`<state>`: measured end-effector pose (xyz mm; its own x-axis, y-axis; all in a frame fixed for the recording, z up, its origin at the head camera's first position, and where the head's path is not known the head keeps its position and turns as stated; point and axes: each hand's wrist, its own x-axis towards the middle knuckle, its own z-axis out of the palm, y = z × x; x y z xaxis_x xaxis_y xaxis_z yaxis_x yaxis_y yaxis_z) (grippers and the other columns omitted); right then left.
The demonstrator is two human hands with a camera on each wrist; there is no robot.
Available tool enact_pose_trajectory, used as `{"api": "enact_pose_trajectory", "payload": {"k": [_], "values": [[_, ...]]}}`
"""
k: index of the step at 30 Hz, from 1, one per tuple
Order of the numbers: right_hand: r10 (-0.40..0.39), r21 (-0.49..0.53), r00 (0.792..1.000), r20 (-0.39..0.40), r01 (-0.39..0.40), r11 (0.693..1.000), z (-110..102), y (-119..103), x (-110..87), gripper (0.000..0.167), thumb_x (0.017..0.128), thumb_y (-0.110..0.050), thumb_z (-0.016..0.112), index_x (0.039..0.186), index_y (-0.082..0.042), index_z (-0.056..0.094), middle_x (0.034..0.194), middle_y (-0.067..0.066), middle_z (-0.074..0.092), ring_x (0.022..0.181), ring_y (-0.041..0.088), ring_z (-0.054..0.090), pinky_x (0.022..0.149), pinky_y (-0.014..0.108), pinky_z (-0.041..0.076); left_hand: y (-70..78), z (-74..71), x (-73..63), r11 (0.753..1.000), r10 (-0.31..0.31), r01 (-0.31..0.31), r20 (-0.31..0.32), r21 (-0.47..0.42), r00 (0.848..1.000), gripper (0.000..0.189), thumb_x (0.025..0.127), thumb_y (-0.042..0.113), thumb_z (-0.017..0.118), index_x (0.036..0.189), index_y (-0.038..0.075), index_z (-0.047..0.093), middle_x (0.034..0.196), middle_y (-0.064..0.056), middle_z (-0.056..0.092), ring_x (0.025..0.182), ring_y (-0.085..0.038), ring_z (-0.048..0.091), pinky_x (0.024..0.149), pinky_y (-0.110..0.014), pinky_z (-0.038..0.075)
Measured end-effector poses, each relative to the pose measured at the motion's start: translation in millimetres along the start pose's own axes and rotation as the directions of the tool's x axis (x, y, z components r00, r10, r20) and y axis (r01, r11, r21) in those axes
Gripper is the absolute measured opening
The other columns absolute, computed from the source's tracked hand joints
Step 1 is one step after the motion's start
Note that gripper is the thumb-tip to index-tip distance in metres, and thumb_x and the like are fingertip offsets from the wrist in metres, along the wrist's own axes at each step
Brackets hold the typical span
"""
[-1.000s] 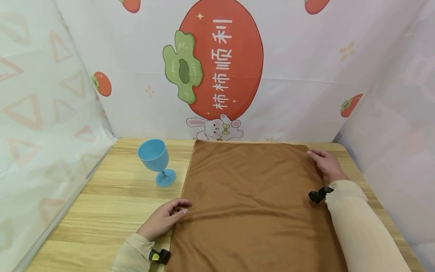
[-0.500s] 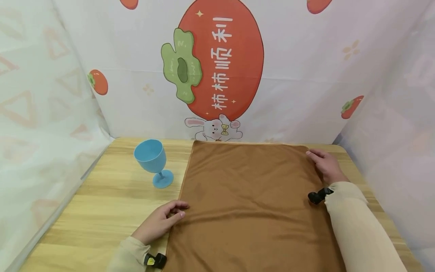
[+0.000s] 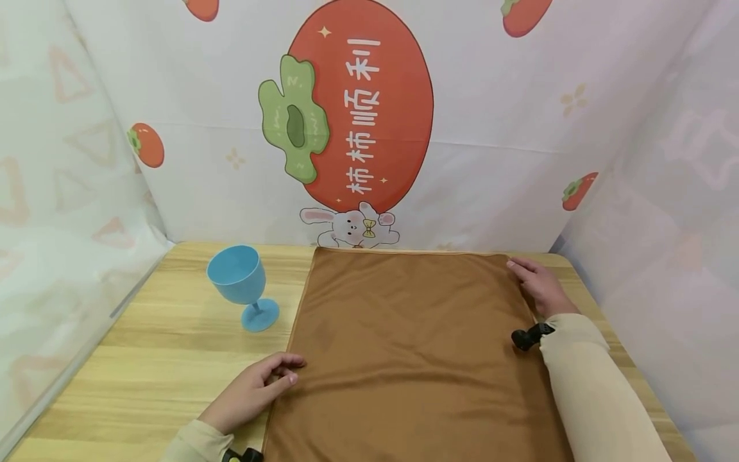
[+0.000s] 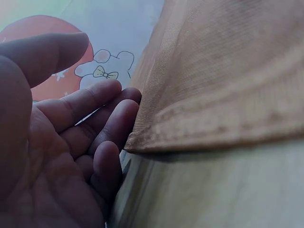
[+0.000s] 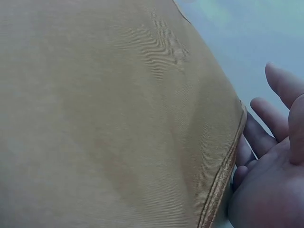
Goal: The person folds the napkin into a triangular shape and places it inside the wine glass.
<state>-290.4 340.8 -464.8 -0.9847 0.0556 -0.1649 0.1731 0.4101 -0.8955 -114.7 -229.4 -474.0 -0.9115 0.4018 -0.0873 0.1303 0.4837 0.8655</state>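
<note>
A brown cloth (image 3: 416, 333) lies spread over the table with a few soft wrinkles. Beside its left edge is my left hand (image 3: 245, 394), fingers loosely bent. The left wrist view shows those fingertips (image 4: 123, 114) against the cloth's hemmed edge, the thumb standing apart. At the far right corner my right hand (image 3: 543, 289) touches the cloth's edge. In the right wrist view its fingers (image 5: 261, 135) lie along the hem, partly hidden by it, with the thumb away from the fabric. A blue plastic goblet (image 3: 241, 282) stands upright left of the cloth, apart from both hands.
The wooden table (image 3: 156, 359) shows on both sides of the cloth. A printed white backdrop (image 3: 479, 192) with a large persimmon and a rabbit rises behind its far edge. White patterned curtains (image 3: 675, 256) hang at either side.
The head view has shifted, so the table, goblet and cloth appear farther left and slightly lower. Both hands keep nearly the same places along the cloth's edges.
</note>
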Motion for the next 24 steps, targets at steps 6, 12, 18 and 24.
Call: {"api": "enact_pose_trajectory", "payload": {"k": [6, 12, 18, 24], "values": [[0.003, 0.000, 0.999, 0.039, -0.003, 1.000, -1.5, -5.9, 3.6, 0.078, 0.104, -0.051, 0.045, 0.157, 0.001, 0.022, 0.161, 0.028, 0.020, 0.145, 0.045, 0.024, 0.115, 0.057, 0.026, -2.4, -1.7, -2.4, 1.000, 0.020, -0.020, 0.001, 0.001, 1.000, 0.032, 0.103, 0.027, 0.058, 0.132, 0.011, 0.061, 0.129, -0.006, 0.064, 0.097, -0.007, 0.061, 0.078, -0.026, 0.051], [-0.015, -0.037, 0.999, 0.038, 0.016, 0.999, -1.1, -9.5, 5.7, 0.074, 0.105, -0.047, 0.045, 0.156, 0.002, 0.024, 0.161, 0.029, 0.018, 0.146, 0.047, 0.021, 0.115, 0.058, 0.024, -3.0, -0.8, -2.0, 1.000, 0.023, -0.023, 0.016, -0.002, 1.000, 0.034, 0.104, 0.027, 0.057, 0.133, 0.010, 0.060, 0.130, -0.006, 0.063, 0.102, -0.007, 0.060, 0.079, -0.026, 0.051], [-0.015, -0.045, 1.000, 0.027, 0.016, 0.999, -0.6, -9.4, 10.6, 0.074, 0.104, -0.048, 0.045, 0.156, 0.001, 0.025, 0.160, 0.029, 0.020, 0.145, 0.046, 0.023, 0.114, 0.058, 0.025, -3.6, -0.3, -1.3, 1.000, 0.011, -0.011, 0.021, 0.020, 1.000, 0.034, 0.104, 0.028, 0.057, 0.133, 0.011, 0.060, 0.130, -0.004, 0.063, 0.102, -0.007, 0.061, 0.080, -0.026, 0.051], [-0.023, 0.014, 0.999, 0.022, 0.023, 1.000, -3.0, -7.0, 16.2, 0.075, 0.104, -0.049, 0.045, 0.156, 0.002, 0.025, 0.159, 0.030, 0.023, 0.140, 0.045, 0.027, 0.115, 0.058, 0.023, -6.7, 1.5, -0.6, 0.999, 0.029, -0.029, 0.018, 0.017, 0.999, 0.033, 0.103, 0.028, 0.058, 0.132, 0.013, 0.060, 0.128, -0.003, 0.064, 0.101, -0.007, 0.060, 0.079, -0.026, 0.050]]}}
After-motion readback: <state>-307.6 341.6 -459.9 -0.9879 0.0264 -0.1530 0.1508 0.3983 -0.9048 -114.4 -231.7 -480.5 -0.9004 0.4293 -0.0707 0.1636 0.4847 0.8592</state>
